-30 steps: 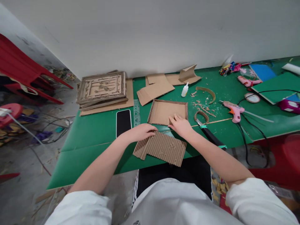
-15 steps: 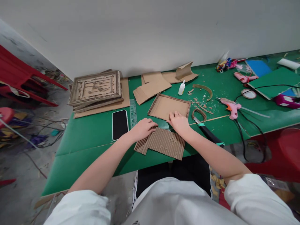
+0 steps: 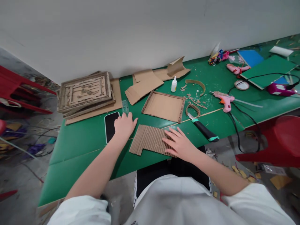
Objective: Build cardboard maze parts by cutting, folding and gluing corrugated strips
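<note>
A ridged piece of corrugated cardboard (image 3: 150,139) with a notch in its near left side lies on the green table. Flat on its right end rests my right hand (image 3: 180,145), fingers spread. My left hand (image 3: 124,126) is over the lower part of a clear plastic ruler (image 3: 125,107), thumb held apart from the fingers; the ruler stays on the table. Just left of that hand is a phone (image 3: 110,126) with a dark screen, partly covered by it. Beyond the cardboard sits a shallow cardboard tray (image 3: 164,106) with ridged edging.
Stacked cardboard frames (image 3: 85,92) stand at the left, by loose cardboard (image 3: 144,89). A white glue bottle (image 3: 173,85), a cardboard ring (image 3: 193,110), a utility knife (image 3: 203,129) and a pink glue gun (image 3: 226,101) with a black cord lie to the right.
My left hand has left the corrugated cardboard and moved left to the ruler. My right hand has come back from the tray's near edge onto the cardboard. The view has shifted slightly.
</note>
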{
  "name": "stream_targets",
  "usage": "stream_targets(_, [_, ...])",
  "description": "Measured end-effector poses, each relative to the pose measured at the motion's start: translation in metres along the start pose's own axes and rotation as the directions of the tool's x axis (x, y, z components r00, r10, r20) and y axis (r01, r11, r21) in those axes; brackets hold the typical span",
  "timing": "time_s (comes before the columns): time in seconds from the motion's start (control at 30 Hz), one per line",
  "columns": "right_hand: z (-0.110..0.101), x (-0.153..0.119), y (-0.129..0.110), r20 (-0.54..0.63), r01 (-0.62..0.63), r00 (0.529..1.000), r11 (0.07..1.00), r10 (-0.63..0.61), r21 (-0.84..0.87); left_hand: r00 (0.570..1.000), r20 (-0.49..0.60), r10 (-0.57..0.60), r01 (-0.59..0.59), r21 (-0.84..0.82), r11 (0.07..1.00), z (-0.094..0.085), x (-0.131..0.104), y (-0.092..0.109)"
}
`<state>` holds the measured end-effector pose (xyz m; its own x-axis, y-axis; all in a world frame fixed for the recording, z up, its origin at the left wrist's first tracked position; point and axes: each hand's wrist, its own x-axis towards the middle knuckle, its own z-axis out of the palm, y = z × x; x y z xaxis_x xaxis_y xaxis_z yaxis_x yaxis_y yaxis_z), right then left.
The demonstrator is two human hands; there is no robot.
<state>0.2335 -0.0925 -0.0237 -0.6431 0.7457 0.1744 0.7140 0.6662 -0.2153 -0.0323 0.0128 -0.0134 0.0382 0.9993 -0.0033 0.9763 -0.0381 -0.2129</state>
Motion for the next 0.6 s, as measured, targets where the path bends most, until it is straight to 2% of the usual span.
stream_targets(0.2, [0.008,-0.027,0.003,0.057,0.004,0.998,0.998,-0.007,0.061,1.000,-0.015,0.023,-0.023,0.013,1.000,0.000,0.001,0.006])
stream_targets(0.4, [0.019,-0.032,0.002,0.008,-0.019,1.000,0.998,0.018,0.054,0.998,-0.028,-0.055,0.050,-0.150,0.987,-0.001,0.005,0.006])
stream_targets(0.6, [0.018,-0.033,-0.007,-0.026,-0.113,0.993,0.993,0.113,0.019,0.995,0.044,-0.089,0.095,-0.144,0.985,-0.005,0.007,0.013])
